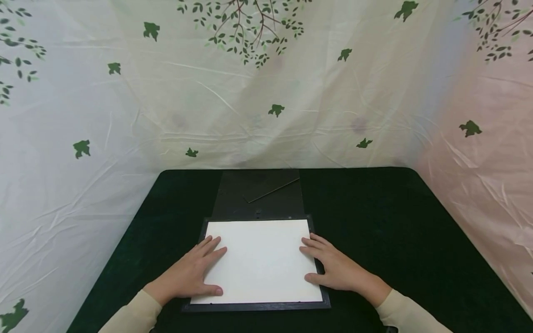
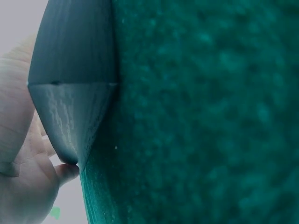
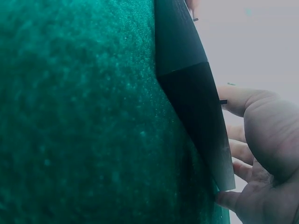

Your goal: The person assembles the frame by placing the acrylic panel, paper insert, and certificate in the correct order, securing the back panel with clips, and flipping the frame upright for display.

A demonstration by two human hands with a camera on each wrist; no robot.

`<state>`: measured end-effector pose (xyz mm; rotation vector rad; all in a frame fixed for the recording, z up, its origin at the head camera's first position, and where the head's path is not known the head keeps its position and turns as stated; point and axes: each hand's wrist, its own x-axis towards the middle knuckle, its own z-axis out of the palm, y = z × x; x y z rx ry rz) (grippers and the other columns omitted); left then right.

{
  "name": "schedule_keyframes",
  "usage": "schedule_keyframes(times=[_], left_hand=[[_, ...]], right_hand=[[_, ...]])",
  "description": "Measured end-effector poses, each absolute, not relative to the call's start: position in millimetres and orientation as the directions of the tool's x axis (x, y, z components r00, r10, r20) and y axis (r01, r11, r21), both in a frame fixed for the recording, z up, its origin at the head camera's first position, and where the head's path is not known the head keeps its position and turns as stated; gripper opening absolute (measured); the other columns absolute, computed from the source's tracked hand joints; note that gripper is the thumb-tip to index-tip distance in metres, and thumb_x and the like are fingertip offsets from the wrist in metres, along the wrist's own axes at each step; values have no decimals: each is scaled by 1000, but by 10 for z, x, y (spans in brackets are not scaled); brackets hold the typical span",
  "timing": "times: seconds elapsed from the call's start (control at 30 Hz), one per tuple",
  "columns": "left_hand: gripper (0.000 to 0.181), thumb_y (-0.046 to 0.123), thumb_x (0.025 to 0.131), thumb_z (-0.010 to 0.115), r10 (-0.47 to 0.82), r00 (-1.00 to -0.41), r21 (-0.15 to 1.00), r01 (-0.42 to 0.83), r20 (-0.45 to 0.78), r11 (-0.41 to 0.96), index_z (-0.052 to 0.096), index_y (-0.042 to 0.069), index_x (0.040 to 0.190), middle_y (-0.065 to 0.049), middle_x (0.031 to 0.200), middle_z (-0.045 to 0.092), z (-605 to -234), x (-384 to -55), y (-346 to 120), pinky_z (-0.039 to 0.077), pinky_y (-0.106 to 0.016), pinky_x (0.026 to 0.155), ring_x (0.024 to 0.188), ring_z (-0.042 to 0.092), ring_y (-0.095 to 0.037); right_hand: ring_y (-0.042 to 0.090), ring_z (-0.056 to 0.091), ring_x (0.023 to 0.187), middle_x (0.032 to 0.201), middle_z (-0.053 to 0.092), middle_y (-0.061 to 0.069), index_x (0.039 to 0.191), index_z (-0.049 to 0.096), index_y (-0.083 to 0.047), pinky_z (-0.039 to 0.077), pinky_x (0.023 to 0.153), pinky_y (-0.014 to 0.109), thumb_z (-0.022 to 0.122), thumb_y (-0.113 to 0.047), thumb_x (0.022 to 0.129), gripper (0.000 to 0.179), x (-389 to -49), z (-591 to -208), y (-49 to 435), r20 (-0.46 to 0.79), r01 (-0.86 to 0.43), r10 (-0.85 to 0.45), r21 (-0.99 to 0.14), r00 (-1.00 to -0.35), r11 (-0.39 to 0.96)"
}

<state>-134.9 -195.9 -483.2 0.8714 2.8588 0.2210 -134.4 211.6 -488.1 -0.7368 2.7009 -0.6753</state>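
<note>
The left hand (image 1: pixel 193 270) and right hand (image 1: pixel 335 261) lie with fingers spread at the two sides of a white sheet (image 1: pixel 262 263), thumbs toward the near edge; neither pinches anything. Each palm covers part of the border below it. In the wrist views both hands are cut off by the picture's edge, and how firmly the fingertips press cannot be told. The sheet lies within a dark rectangular frame (image 1: pixel 258 307), which holds it flat on the near part of the table (image 1: pixel 374 222); whatever lies beneath the sheet is hidden. Small dark tabs (image 3: pixel 224 101) project from the frame's inner edge. Just beyond the frame's far side is a dark flat panel (image 1: pixel 237 189), crossed by a thin slanting line whose nature is unclear. Pale sleeves (image 1: pixel 135 314) run out of view at the bottom. Behind hangs a leaf-patterned curtain (image 1: pixel 233 106), cropped above.
</note>
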Motion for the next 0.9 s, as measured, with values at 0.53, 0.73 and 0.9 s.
schedule_keyframes(times=[0.53,0.73,0.9], left_hand=[[91,71,74,65,512,-859,207,503,12,839,42,21,147,-10,157,25,-4640,-1533,-2029,32,-57,106,141,26,-34],[88,59,81,67,405,-914,240,399,26,885,36,14,149,-21,154,26,-4388,-2000,-2135,29,-62,104,139,26,-42],[93,70,82,56,393,-919,272,372,-26,887,31,12,151,-25,153,27,-4411,-2373,-2218,23,-63,107,140,21,-44]], right_hand=[[30,37,136,151,37,5,140,50,-21,39,101,55,65,-48,89,60,-1488,-4712,2218,33,-389,-449,-560,-893,731],[31,41,133,145,44,9,142,46,-15,39,102,53,60,-46,93,60,-1929,-4604,2322,82,-319,-348,-629,-934,709],[35,43,130,147,41,14,145,40,-10,39,101,55,56,-51,93,69,-2295,-4636,2298,31,-266,-322,-641,-946,720]])
